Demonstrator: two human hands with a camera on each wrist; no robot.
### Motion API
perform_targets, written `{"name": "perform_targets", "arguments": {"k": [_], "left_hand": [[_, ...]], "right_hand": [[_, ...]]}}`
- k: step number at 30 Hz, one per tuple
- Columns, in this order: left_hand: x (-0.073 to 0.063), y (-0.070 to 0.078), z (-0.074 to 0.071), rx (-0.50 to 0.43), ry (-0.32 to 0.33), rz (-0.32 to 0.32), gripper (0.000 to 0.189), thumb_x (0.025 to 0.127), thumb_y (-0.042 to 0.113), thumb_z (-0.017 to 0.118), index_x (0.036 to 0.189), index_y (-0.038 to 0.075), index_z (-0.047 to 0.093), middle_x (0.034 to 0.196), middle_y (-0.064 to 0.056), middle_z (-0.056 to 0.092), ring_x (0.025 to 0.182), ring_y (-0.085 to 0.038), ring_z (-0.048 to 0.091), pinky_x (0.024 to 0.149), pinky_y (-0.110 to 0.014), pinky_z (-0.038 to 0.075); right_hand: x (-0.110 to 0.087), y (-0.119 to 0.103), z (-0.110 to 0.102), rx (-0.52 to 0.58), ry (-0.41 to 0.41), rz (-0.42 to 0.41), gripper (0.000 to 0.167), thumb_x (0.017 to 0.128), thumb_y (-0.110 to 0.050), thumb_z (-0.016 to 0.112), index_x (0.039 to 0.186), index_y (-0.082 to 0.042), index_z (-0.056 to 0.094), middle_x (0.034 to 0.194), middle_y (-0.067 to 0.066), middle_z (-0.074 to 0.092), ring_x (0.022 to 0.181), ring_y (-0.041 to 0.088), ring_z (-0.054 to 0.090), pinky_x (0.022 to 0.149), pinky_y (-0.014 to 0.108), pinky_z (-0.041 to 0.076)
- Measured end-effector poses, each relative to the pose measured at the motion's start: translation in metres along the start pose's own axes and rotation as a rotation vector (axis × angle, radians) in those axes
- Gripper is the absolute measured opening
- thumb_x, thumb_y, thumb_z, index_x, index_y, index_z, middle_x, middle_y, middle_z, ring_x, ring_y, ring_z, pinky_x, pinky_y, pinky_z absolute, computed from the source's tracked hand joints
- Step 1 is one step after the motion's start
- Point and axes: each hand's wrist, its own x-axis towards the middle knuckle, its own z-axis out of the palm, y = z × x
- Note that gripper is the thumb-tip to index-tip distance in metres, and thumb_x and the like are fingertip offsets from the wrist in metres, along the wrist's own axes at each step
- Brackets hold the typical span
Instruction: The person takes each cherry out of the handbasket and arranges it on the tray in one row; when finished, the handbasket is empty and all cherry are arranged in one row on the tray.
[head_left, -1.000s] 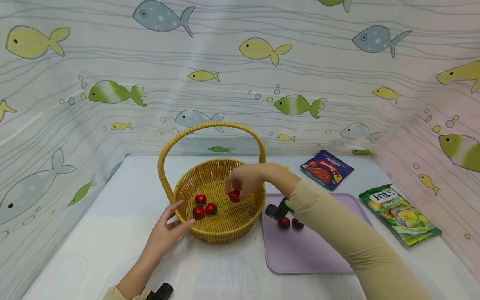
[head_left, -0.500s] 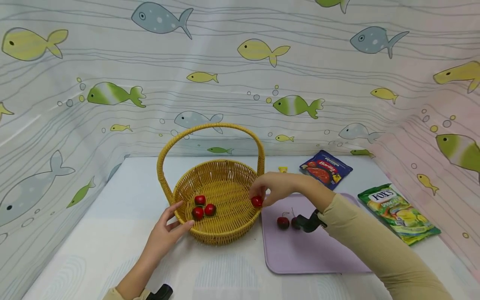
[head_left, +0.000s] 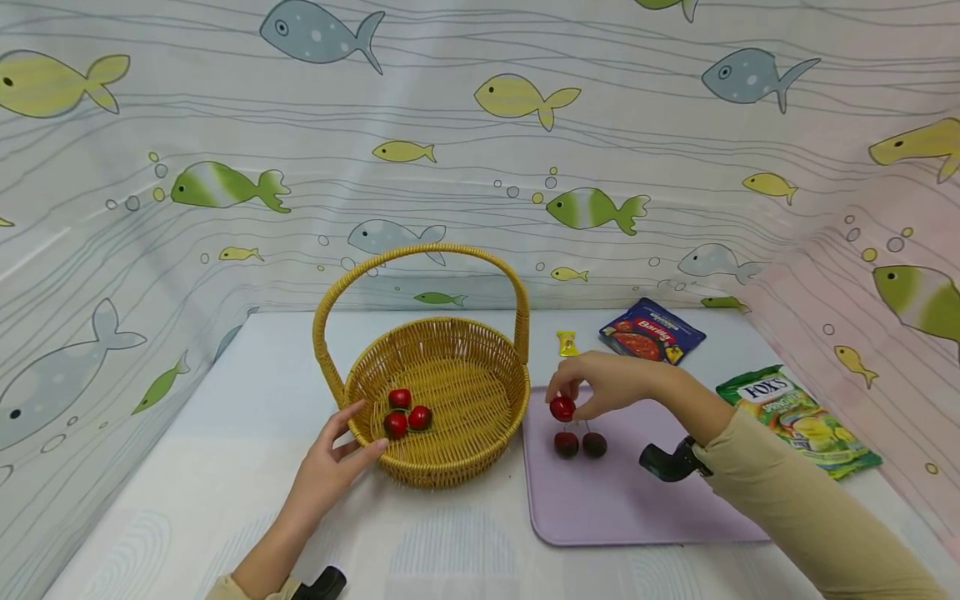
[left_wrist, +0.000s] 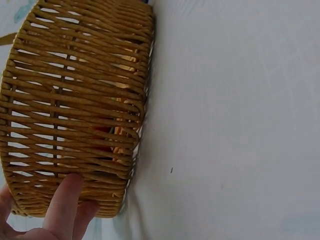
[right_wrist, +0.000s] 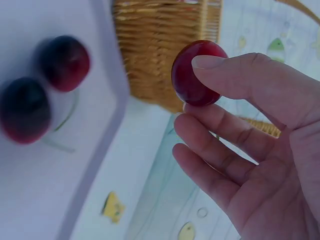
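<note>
My right hand (head_left: 603,385) pinches a red cherry (head_left: 562,408) between thumb and fingers, above the lilac tray (head_left: 630,508). In the right wrist view the thumb lies across the held cherry (right_wrist: 192,82), with the other fingers spread below it. Two darker cherries with thin stems, a left one (head_left: 566,445) and a right one (head_left: 595,445), lie on the tray just below this hand. My left hand (head_left: 330,467) rests against the near left side of the wicker basket (head_left: 435,475), fingers (left_wrist: 64,205) lying along its outer wall. Three red cherries (head_left: 420,417) sit inside the basket.
A small yellow packet (head_left: 567,342) lies behind the tray. Farther back is a blue Barilla pouch (head_left: 652,332), partly behind the right hand. A green Fox's bag (head_left: 806,425) lies right of the tray. The basket's tall handle (head_left: 427,248) arches over it.
My right hand has moved right with its cherry, from inside the basket, past its rim, to above the tray. The left hand stays at the basket.
</note>
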Motion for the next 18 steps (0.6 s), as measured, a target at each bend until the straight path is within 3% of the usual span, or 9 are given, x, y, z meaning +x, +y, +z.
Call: {"name": "perform_targets", "arguments": {"k": [18], "left_hand": [[-0.001,0.000,0.000,-0.012,-0.002,0.002,0.071,0.086,0.035,0.067,0.145,0.020,0.028,0.147,-0.022,0.022,0.121,-0.044,0.042,0.088,-0.048,0.046]], "right_hand": [[-0.053,0.034,0.032,0.039,0.037,0.090,0.031,0.079,-0.005,0.069,0.109,-0.013,0.065,0.098,-0.010,0.058,0.087,0.011,0.055,0.076,0.038,0.050]]}}
